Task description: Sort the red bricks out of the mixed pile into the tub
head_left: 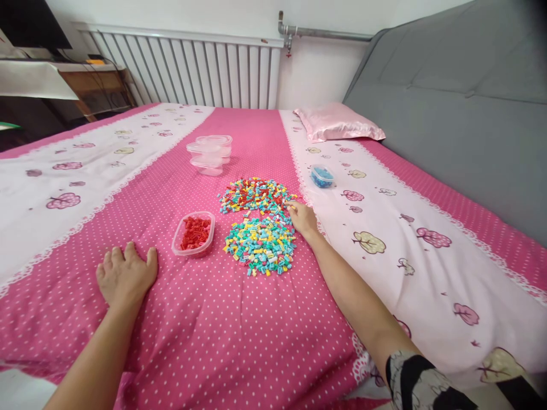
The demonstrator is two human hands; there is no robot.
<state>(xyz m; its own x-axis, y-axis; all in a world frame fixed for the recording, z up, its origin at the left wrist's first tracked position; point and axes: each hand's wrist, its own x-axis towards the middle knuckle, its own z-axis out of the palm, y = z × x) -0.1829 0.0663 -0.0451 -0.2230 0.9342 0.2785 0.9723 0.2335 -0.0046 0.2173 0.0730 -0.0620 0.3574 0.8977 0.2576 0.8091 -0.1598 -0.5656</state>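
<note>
My left hand (127,274) lies flat on the pink dotted bedspread (205,330), fingers apart and holding nothing. To its right stands a clear plastic tub (174,246) filled with small red building bricks (195,232). My right hand (302,218) reaches the right edge of the far pile of mixed bricks (255,195), which has many red pieces in it. Its fingers are pinched together, and what they hold, if anything, is too small to make out. Just nearer lies a second pile of bricks (261,245), mostly turquoise, green and yellow.
Several stacked clear plastic containers (211,152) stand behind the piles to the left. A small tub of blue bricks (322,176) sits to the right. Farther back are a pink pillow (339,121), a grey headboard (461,102) and a white radiator (188,68).
</note>
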